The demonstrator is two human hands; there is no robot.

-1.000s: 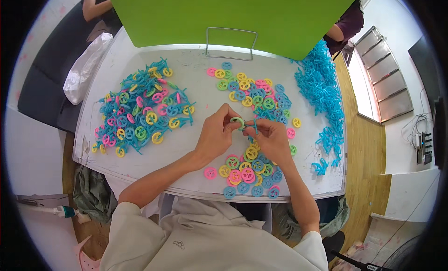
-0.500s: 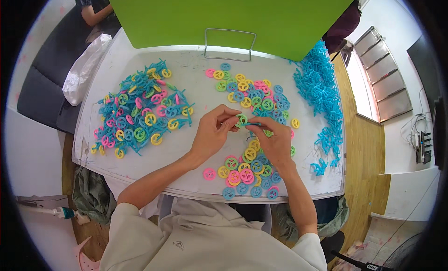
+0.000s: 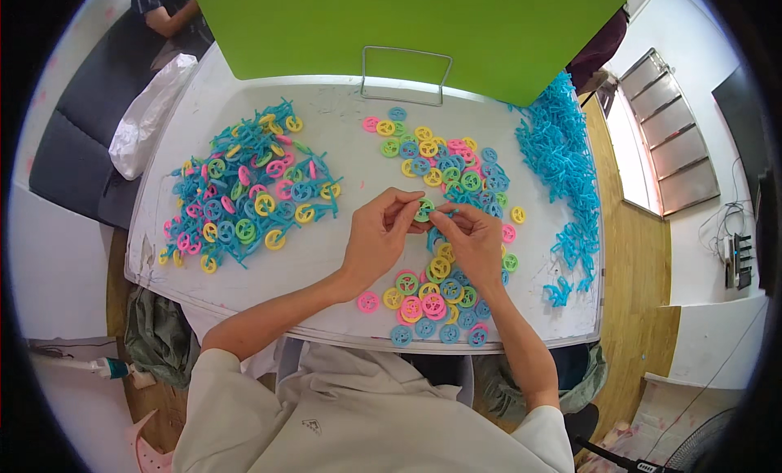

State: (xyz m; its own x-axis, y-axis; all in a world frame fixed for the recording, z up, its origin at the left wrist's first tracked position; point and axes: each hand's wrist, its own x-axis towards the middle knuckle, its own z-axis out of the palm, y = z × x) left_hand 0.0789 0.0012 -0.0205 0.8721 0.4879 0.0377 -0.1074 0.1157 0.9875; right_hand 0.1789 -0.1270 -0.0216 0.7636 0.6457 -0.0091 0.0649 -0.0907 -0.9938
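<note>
My left hand [image 3: 381,231] pinches a small green plastic wheel [image 3: 424,210] above the middle of the table. Fingers of my right hand [image 3: 471,238] close on a blue plastic stem piece at the wheel's right side; most of that piece is hidden by the fingers. Below my hands lie loose plastic wheels [image 3: 433,304] in pink, yellow, green and blue. More such wheels [image 3: 470,180] spread beyond my right hand. To the left is a heap of wheels joined to blue stems [image 3: 244,188].
Along the table's right side runs a pile of blue branched plastic pieces [image 3: 558,147]. A green panel [image 3: 407,33] with a wire handle [image 3: 405,100] stands at the far edge of the white table [image 3: 326,123]. Another person's arm [image 3: 173,21] shows at the upper left, near a white bag [image 3: 151,123].
The green wheel has turned in my fingers, and my right hand has come closer against it with the blue stem piece. The view has shifted slightly.
</note>
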